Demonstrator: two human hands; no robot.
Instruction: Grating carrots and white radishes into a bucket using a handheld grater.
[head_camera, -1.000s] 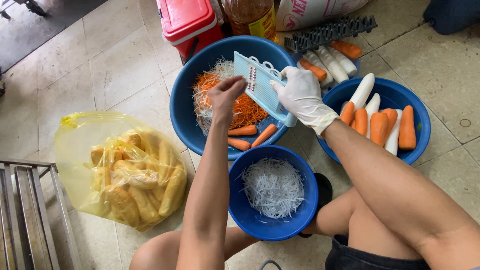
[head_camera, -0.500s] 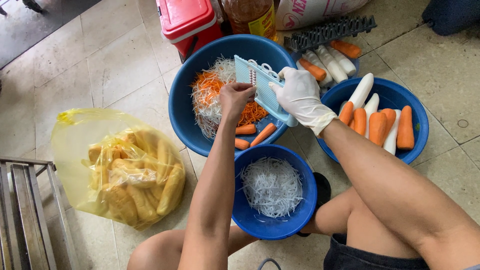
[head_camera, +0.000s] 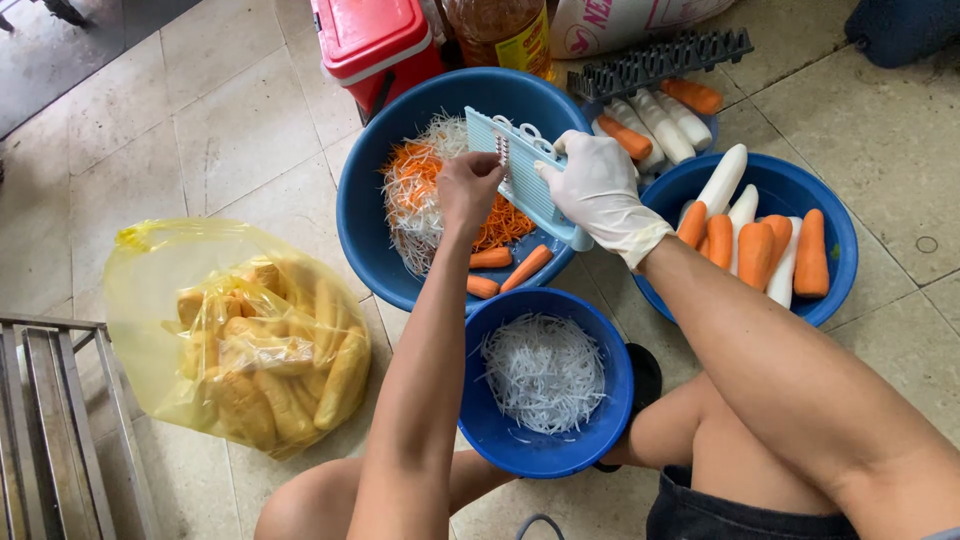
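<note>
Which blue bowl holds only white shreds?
The small blue bowl nearest the person; the big bowl has mixed orange-white shreds, the right bowl whole vegetables.

One head-worn camera looks steeply down, close over the floor (head_camera: 250, 120).

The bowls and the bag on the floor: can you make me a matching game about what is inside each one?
Match each container to what it holds.

1. big blue basin
2. small blue bowl
3. blue bowl on the right
4. yellow plastic bag

a. bread rolls
b. whole peeled carrots and white radishes
c. only white shreds
d. orange and white shreds mixed, plus carrot pieces

Pairs: 1-d, 2-c, 3-b, 4-a
</note>
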